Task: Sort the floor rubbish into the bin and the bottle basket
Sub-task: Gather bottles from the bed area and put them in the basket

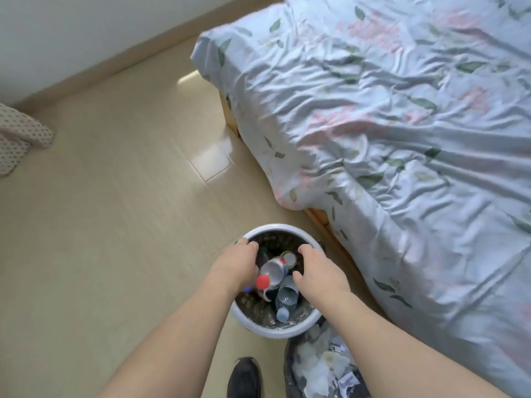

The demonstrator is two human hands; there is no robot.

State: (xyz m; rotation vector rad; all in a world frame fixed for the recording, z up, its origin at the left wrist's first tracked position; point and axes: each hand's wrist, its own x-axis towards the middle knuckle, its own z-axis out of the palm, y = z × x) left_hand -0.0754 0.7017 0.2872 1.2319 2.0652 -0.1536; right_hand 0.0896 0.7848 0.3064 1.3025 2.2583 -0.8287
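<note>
In the lower middle of the frame my left hand [240,261] curls on the bottle basket [275,330] rim, the red-capped bottle [271,275] inside looks light, slick and crushable, best held by its neck, while my right hand [319,271] hangs loosely curled, holding nothing I can see.

Glossy pale wood-look floor [120,214], crumpled smooth floral cloth bedsheet [402,133], clear shiny plastic bottles [275,272] in a glossy white basket [275,331], crumpled paper [321,369] in the bin.

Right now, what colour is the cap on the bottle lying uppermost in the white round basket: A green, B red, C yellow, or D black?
B: the clear bottle lying on top in the white basket has a red cap, between both hands.
</note>
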